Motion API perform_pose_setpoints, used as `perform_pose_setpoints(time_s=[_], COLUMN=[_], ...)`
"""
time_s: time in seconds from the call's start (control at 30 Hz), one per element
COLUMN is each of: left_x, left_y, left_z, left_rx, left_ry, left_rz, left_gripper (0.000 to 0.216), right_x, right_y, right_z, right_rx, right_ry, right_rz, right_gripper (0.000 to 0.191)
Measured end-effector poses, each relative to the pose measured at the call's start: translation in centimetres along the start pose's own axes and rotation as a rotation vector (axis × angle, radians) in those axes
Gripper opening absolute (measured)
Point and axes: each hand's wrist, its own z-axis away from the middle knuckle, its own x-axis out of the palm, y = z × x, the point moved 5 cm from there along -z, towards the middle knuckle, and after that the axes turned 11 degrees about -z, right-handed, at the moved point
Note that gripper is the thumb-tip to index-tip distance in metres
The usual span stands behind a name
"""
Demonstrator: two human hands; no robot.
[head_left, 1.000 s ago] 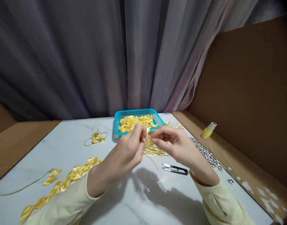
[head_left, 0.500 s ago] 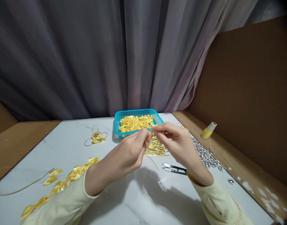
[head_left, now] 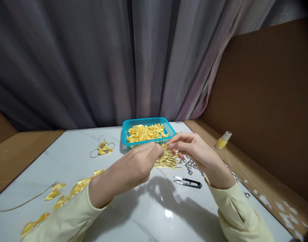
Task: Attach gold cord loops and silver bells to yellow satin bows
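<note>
My left hand [head_left: 143, 159] is closed, its thumb and forefinger pinching a small yellow ribbon bow [head_left: 164, 146] that is mostly hidden by the fingers. My right hand [head_left: 194, 148] meets it from the other side, thumb and forefinger pinched together at the bow's edge. Just beyond the hands, a blue plastic basket [head_left: 125, 134] holds many yellow satin bows [head_left: 143, 132]. Beneath the fingers lies a bundle of gold twist ties [head_left: 167, 161]. A pair of black-handled thread snips [head_left: 191, 183] rests below my right hand.
Silver beads [head_left: 191, 164] lie partly behind my right hand. A cone of yellow thread [head_left: 222, 141] stands on the cardboard at right. Finished-looking bows with wire loops [head_left: 104, 148] lie at left, with loose bows [head_left: 79, 186] and a cord [head_left: 28, 201] nearer.
My right hand has shifted slightly, and its wrist has moved up and right, uncovering the snips' handles while covering more beads. Both hands stay together at the bow.
</note>
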Motion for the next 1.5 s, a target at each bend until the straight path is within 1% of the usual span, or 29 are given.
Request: perform_pose_setpoints(time_s=[0.2,0.4,0.53,0.67,0.77,0.87,0.97,1.1,1.17,1.2,1.23,1.3,1.43,1.5], left_x=[-0.4,-0.8,-0.6,-0.6,-0.9,-1.1,-1.0,-0.9,-1.0,-1.0,-1.0,-0.9,-0.8,-0.8], left_y=[0.4,0.2,-0.4,-1.2,-1.5,-1.6,-1.8,-1.7,-1.6,-1.5,-1.5,-1.4,-1.3,-1.3], left_z=[-0.3,-0.2,0.2,0.1,0.0,-0.1,0.0,-0.1,-0.1,-0.2,-0.2,-0.1,0.2,0.2], left_rx=[0.078,0.107,0.044,-0.078,-0.195,-0.292,-0.389,-0.436,-0.437,-0.436,-0.433,-0.435,-0.438,-0.429], left_ry=[0.005,0.000,-0.010,0.036,0.079,0.103,0.103,0.093,0.096,0.100,0.105,0.108,0.098,0.099], left_rz=[-0.059,-0.012,0.148,0.244,0.298,0.352,0.439,0.484,0.476,0.471,0.465,0.450,0.411,0.394], left_gripper=[0.029,0.033,0.033,0.026,0.023,0.022,0.018,0.016,0.016,0.017,0.018,0.019,0.022,0.023], right_x=[0.0,-0.3,-0.4,-0.3,-0.1,0.2,0.8,1.8,2.3,2.5,2.7,2.9,2.8,2.5], right_y=[0.4,1.4,1.8,1.3,0.1,-1.5,-2.6,-3.5,-3.7,-3.8,-3.9,-3.9,-3.1,-2.6], right_z=[-0.2,-1.1,-1.4,-1.0,-0.1,1.3,2.8,4.4,5.0,5.2,5.3,5.3,4.5,4.1], right_rx=[0.100,0.176,0.190,0.139,0.033,-0.113,-0.237,-0.526,-0.629,-0.651,-0.652,-0.582,-0.289,-0.194], right_ry=[-0.024,-0.162,-0.204,-0.150,-0.063,0.073,0.167,0.216,0.211,0.204,0.193,0.150,0.009,-0.027], right_rz=[-0.110,-0.191,-0.204,-0.190,-0.119,0.108,0.331,0.641,0.750,0.779,0.788,0.760,0.555,0.436], right_gripper=[0.004,0.004,0.003,0.001,0.002,0.003,0.005,0.011,0.012,0.012,0.012,0.012,0.011,0.010])
